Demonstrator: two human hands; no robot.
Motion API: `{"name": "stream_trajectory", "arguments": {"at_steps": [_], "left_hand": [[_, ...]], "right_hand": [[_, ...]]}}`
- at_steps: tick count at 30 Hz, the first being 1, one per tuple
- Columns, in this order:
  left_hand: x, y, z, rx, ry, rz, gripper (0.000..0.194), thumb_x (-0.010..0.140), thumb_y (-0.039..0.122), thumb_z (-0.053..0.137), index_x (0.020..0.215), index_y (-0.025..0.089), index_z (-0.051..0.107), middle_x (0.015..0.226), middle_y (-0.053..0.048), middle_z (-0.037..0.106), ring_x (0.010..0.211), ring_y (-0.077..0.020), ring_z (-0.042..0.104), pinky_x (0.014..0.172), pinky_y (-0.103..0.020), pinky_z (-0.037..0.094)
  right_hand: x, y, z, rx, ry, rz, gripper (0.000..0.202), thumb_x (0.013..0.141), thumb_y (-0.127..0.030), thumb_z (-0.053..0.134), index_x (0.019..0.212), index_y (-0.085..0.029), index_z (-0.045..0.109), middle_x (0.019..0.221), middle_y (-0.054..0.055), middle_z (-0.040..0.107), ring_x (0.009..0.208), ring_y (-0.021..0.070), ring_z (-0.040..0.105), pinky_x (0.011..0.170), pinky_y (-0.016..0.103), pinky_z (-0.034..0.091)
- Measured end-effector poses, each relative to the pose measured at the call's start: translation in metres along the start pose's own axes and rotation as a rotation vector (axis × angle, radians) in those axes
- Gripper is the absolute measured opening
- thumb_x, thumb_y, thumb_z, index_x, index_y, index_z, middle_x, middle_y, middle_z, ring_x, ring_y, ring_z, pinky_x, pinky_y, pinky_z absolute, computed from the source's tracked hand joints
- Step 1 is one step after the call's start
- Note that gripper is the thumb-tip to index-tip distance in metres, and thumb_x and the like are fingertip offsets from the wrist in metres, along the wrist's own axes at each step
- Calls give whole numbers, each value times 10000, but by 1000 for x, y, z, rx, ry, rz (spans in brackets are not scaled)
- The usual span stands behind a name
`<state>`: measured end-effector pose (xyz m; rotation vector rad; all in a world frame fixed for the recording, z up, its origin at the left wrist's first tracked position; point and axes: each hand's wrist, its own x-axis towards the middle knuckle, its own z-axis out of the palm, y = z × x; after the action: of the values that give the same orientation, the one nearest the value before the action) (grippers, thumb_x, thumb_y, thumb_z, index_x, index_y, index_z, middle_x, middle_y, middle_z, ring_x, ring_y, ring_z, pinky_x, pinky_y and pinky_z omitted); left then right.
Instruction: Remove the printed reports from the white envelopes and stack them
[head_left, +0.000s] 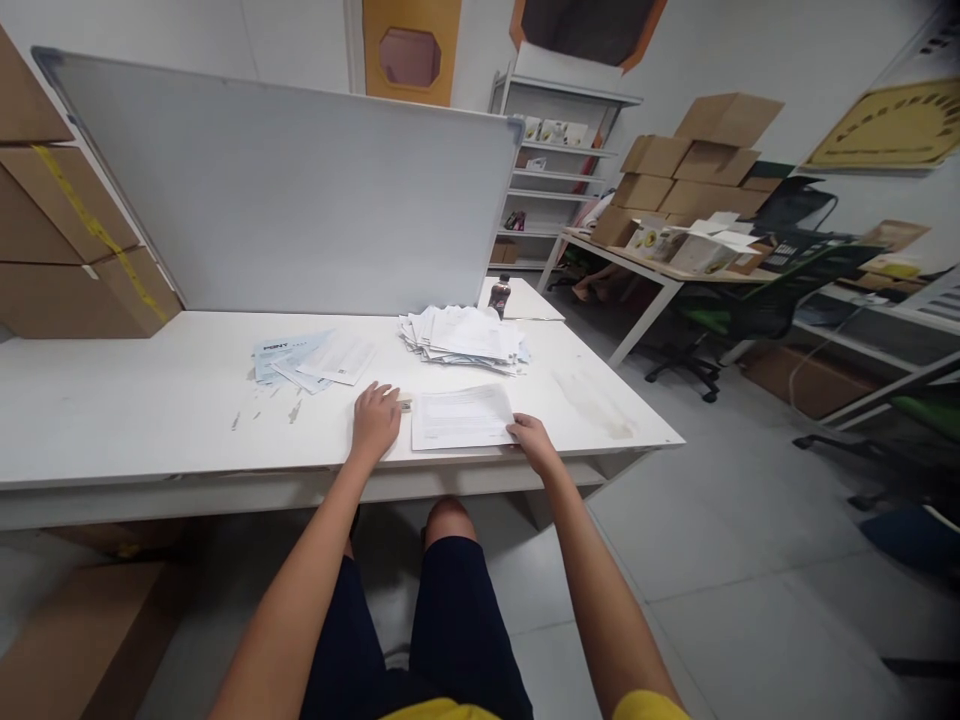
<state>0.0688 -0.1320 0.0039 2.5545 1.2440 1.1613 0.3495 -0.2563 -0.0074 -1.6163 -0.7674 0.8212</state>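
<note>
White printed sheets (461,418) lie near the front edge of the white table. My right hand (528,437) pinches their right edge, thumb on top. My left hand (376,418) rests over a small pale object (406,403) that touches the sheets' left side; most of that object is hidden under the fingers, which look curled round it. Behind the sheets is a thick, uneven pile of papers (469,335). Bluish and white papers (307,358) are spread out to the left, with small scraps (294,411) in front of them.
A whiteboard (300,190) stands along the table's (112,400) back edge. Cardboard boxes (75,290) are stacked at the left. A dark bottle (499,296) stands behind the paper pile. Further right are another table with boxes (675,190) and an office chair (780,300).
</note>
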Motion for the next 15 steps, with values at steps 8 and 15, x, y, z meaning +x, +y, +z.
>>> {"name": "stream_trajectory", "arguments": {"at_steps": [8, 15], "left_hand": [[-2, 18, -7, 114, -107, 71, 385, 848, 193, 466, 1209, 192, 602, 1213, -132, 600, 1150, -298, 496, 967, -442, 360], [1, 16, -5, 132, -122, 69, 391, 831, 167, 455, 1188, 187, 613, 1187, -129, 609, 1115, -298, 507, 947, -441, 363]], "right_hand": [[0, 0, -5, 9, -24, 35, 278, 537, -268, 538, 768, -164, 653, 663, 32, 634, 553, 140, 538, 411, 206, 419], [-6, -8, -4, -20, -83, 22, 226, 556, -248, 546, 742, -175, 651, 634, 27, 630, 549, 149, 541, 411, 217, 424]]}}
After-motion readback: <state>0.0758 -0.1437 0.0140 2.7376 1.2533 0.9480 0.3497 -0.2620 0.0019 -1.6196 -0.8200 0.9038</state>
